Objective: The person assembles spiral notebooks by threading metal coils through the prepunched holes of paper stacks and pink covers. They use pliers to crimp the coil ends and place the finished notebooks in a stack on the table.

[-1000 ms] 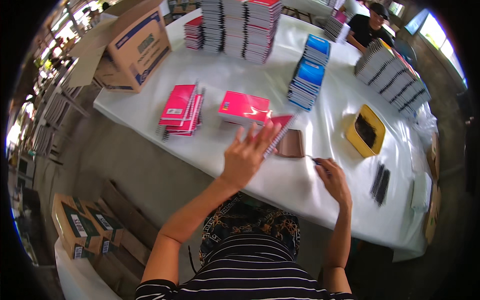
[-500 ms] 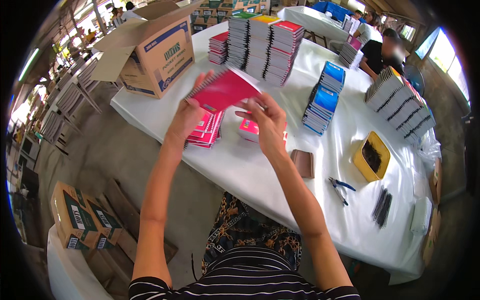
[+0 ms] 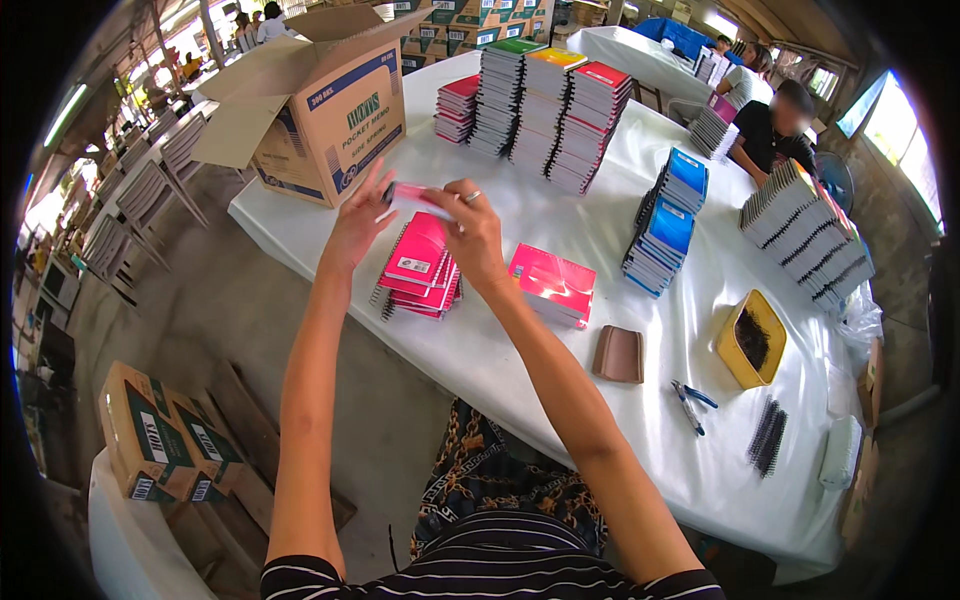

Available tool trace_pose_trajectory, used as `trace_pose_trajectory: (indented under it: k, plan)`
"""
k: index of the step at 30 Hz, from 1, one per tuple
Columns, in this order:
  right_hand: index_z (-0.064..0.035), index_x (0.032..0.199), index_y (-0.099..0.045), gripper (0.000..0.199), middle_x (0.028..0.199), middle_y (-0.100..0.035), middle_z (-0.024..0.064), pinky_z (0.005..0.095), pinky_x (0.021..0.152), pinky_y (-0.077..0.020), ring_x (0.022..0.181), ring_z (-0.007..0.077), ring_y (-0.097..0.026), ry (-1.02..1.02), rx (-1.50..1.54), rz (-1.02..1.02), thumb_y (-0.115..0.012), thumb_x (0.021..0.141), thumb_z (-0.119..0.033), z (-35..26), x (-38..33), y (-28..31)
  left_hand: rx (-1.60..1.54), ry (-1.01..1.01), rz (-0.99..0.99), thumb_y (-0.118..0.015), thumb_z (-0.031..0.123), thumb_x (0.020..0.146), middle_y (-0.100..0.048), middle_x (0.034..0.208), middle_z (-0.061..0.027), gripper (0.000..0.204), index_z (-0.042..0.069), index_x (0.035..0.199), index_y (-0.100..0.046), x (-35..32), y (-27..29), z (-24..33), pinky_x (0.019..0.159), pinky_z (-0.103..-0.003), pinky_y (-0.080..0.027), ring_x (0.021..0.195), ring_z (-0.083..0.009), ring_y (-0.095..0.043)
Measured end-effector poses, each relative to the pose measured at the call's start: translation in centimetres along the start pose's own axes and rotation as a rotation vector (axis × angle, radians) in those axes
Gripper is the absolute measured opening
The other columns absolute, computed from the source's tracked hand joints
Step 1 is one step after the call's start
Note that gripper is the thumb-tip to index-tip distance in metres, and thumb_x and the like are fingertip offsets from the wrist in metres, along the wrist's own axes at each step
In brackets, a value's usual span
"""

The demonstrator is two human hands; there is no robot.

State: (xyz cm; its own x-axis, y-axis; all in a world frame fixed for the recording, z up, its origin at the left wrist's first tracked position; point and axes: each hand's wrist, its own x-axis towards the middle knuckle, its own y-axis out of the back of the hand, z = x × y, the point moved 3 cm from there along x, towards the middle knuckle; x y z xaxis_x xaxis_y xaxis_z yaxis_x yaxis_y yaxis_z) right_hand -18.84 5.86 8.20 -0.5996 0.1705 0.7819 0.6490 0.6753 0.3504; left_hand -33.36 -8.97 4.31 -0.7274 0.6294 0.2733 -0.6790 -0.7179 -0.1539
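A pink spiral notebook (image 3: 420, 199), blurred and seen nearly edge-on, is held up over the near left part of the table. My right hand (image 3: 472, 232) grips its right end between thumb and fingers. At its other end is my left hand (image 3: 355, 222), fingers stretched and spread; whether they touch the notebook is unclear. Below both hands lies an uneven pile of pink spiral notebooks (image 3: 420, 265). A neater stack of pink notebooks or sheets (image 3: 553, 280) stands to the right of my right forearm.
An open cardboard box (image 3: 340, 130) stands at the table's left. Tall notebook stacks (image 3: 545, 110), blue notebooks (image 3: 655, 230), a brown block (image 3: 619, 355), pliers (image 3: 690, 402), a yellow tub (image 3: 750, 345) and black spiral coils (image 3: 768, 438) occupy the table. A person (image 3: 775, 130) sits beyond.
The notebook has turned from showing its pink cover to nearly edge-on. My left fingers have spread from their grip on it, and my right hand has moved left with it. The view has shifted slightly.
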Motion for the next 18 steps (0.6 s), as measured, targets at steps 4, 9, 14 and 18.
trace_pose_trajectory:
  k: [4,9,14,18]
  plan:
    - [-0.0099,0.100,-0.069,0.032,0.109,-0.061,0.0101,0.0426,0.088,-0.0441,0.109,0.0281,-0.056,0.208,-0.280,-0.365,-0.074,0.068,-0.006,1.4,-4.5,-1.7,0.449,0.290,-0.135,-0.063,0.026,0.093,-0.037,0.152,-0.0084,0.053,0.015,0.142,-0.048,-2.0,5.8,-3.7,0.113,-0.038,-0.028,0.139,-0.0232,-0.035]
    - [-0.0029,0.088,-0.070,0.032,0.098,-0.066,0.0151,0.0372,0.070,-0.0499,0.092,0.0274,-0.063,-0.548,-0.876,0.065,-0.081,0.073,-0.028,6.0,-8.8,13.0,0.921,-0.094,0.034,-0.060,0.018,0.093,-0.042,0.149,-0.0086,0.043,0.017,0.136,-0.055,-2.7,-0.5,-3.1,0.116,-0.045,-0.019,0.143,-0.0330,-0.028]
    - [0.0013,0.082,-0.069,0.047,0.076,-0.069,0.0175,0.0372,0.059,-0.0474,0.070,0.0243,-0.066,-1.093,-0.343,-0.235,-0.079,0.074,-0.044,9.0,-10.2,16.1,1.174,-0.370,0.061,-0.057,0.012,0.093,-0.034,0.154,-0.0024,0.046,0.021,0.138,-0.052,-3.5,-7.4,0.0,0.113,-0.059,-0.018,0.144,-0.0417,-0.017]
    - [0.0026,0.075,-0.069,0.047,0.064,-0.065,0.0128,0.0336,0.054,-0.0471,0.056,0.0205,-0.063,-0.972,-0.440,-0.115,-0.080,0.072,-0.043,10.6,-10.5,17.5,1.081,-0.356,-0.063,-0.059,0.011,0.091,-0.034,0.154,-0.0017,0.055,0.025,0.143,-0.046,-5.5,-14.3,0.3,0.115,-0.057,-0.012,0.147,-0.0371,-0.013]
